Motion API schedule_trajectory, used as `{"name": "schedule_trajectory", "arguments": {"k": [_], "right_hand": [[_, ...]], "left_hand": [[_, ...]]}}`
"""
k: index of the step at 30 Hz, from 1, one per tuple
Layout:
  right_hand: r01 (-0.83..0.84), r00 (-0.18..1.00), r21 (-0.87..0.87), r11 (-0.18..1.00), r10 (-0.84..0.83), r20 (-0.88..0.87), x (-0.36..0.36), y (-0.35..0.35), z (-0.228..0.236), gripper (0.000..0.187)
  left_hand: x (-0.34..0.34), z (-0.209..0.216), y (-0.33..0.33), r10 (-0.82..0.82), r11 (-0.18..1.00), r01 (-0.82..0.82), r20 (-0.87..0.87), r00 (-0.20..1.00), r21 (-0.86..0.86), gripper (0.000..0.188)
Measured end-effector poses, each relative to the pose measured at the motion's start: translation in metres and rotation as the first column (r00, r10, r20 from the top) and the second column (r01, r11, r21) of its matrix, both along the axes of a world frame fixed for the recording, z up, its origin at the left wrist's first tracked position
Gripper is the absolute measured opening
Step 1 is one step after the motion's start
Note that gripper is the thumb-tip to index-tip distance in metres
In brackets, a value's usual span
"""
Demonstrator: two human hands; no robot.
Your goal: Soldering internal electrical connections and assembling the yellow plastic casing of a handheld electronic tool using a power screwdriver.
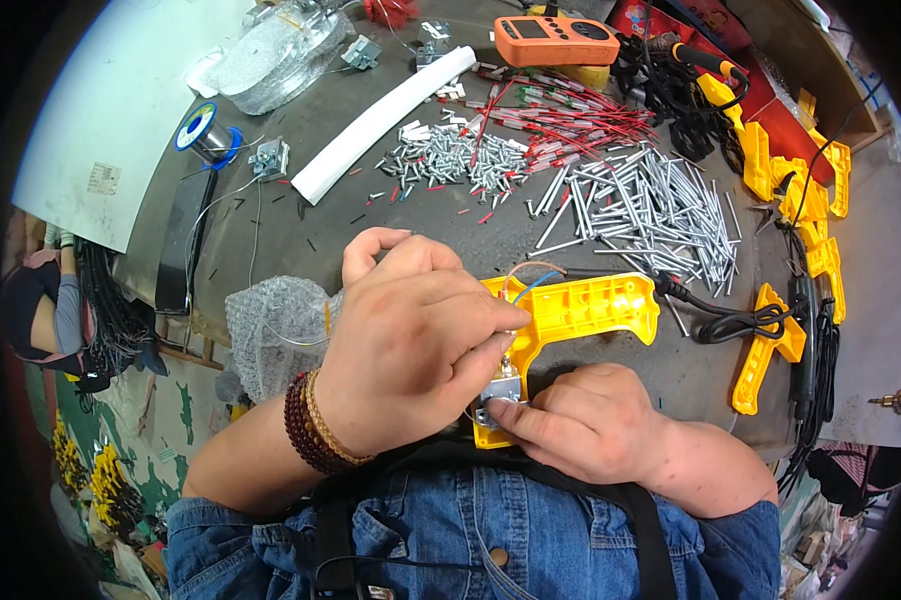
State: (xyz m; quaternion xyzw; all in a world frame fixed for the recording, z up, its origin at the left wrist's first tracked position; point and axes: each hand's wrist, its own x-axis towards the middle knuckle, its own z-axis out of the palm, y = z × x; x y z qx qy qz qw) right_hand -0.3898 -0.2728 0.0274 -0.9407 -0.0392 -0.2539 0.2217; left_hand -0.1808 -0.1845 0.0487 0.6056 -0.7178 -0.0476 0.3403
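Yellow moulded-plastic handle shell (581, 312) is pinched by the left hand (411, 340) while the right hand (591, 420) grips what seems a small metal part (501, 392) at its base, where thin wires (533, 278) could snag.

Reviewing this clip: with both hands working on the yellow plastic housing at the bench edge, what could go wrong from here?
1. The thin wires at the top of the yellow housing run under the left hand; they could get pinched or pulled loose.
2. The right hand presses a small metal part at the housing's lower end, close to the bench edge; a slip might drop it.
3. The loose metal pins lie just behind; a sweep of the housing could scatter them.
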Motion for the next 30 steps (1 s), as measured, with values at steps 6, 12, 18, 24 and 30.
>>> {"name": "schedule_trajectory", "arguments": {"k": [6,12,18,24,30], "right_hand": [[0.045,0.999,-0.076,0.996,-0.046,-0.013,-0.001,0.002,0.0,0.029],[0.04,0.999,-0.075,0.996,-0.041,-0.007,0.0,0.001,0.0,0.028],[0.028,0.999,-0.08,0.996,-0.03,-0.02,0.0,0.001,0.002,0.025],[0.013,1.0,-0.046,0.999,-0.014,-0.003,0.0,0.0,0.001,0.023],[0.008,1.0,-0.056,0.998,-0.008,-0.004,-0.001,0.0,-0.003,0.022]], "left_hand": [[0.0,0.0,0.001,-0.002,1.0,0.002,0.0,1.0,-0.011,0.024],[-0.001,0.002,0.001,-0.003,1.0,0.003,0.01,1.0,-0.003,0.024],[0.001,0.002,0.003,-0.018,0.999,0.018,-0.009,1.0,0.039,0.023],[0.003,0.005,0.003,-0.039,0.994,0.045,-0.056,0.998,0.101,0.022],[0.008,0.011,0.003,-0.131,0.98,0.13,0.002,0.991,0.15,0.021]]}}
